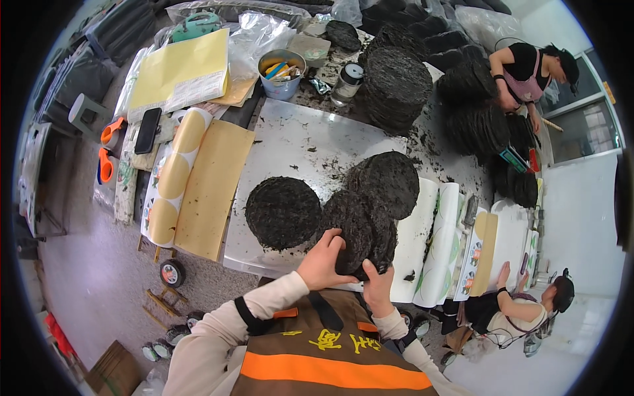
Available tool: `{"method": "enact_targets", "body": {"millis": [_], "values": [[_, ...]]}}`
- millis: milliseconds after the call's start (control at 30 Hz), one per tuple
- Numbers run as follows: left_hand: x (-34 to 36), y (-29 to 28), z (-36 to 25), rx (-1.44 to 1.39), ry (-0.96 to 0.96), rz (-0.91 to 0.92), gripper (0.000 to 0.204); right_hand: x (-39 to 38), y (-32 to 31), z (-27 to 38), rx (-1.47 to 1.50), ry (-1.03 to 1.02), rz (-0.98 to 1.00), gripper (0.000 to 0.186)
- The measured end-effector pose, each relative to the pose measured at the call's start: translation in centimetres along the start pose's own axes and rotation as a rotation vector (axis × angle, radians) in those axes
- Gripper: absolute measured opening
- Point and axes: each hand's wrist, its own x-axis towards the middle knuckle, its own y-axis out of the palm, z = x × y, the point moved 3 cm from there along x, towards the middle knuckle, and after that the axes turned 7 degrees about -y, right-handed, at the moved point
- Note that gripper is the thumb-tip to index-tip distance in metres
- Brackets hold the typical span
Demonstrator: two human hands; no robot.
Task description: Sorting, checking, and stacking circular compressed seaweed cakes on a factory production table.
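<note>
Both my hands grip a thick stack of round, black sheets that look like dried seaweed; the stack is tilted up on edge. My left hand wraps its near left side, fingers curled over the top. On the near right edge, my right hand presses with its thumb, its other fingers mostly hidden. To the left, a flat round pile of seaweed lies on the pale metal tabletop. Just behind the held stack, another seaweed stack leans over, touching it.
Tall seaweed stacks stand at the back, beside a jar and a bucket of tools. Printed label rolls and brown paper lie left, near a phone and orange scissors. Two people work on the right.
</note>
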Motion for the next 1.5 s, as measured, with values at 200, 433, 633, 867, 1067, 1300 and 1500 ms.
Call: {"method": "enact_targets", "body": {"millis": [200,433,633,867,1067,1300,1500], "values": [[-1.4,-8.3,9.8,0.014,-0.421,-0.504,0.024,1.4,-1.4,-0.3,0.122,0.094,-0.074,0.055],[-0.3,-1.0,1.1,0.136,0.072,-0.02,0.049,-0.3,-3.2,-3.4,0.3,0.17,0.038,0.069],[0.0,0.1,0.1,-0.166,-0.075,0.199,0.045,-1.1,-2.4,-1.4,0.139,0.193,0.122,0.061],[-1.2,-9.4,7.4,0.16,-0.604,-0.368,0.019,-0.2,-2.9,-1.3,0.224,0.297,-0.038,0.046],[-0.3,-3.6,3.8,0.034,-0.076,-0.103,0.032,-0.8,-2.6,-0.9,0.266,0.365,-0.018,0.046],[-0.2,3.1,-2.6,-0.09,-0.016,0.125,0.042,-1.4,-3.5,0.7,0.122,0.265,0.21,0.062],[0.4,-2.1,-0.4,-0.416,-0.266,0.059,0.02,-0.7,-2.5,0.4,0.183,0.423,0.062,0.061]]}}
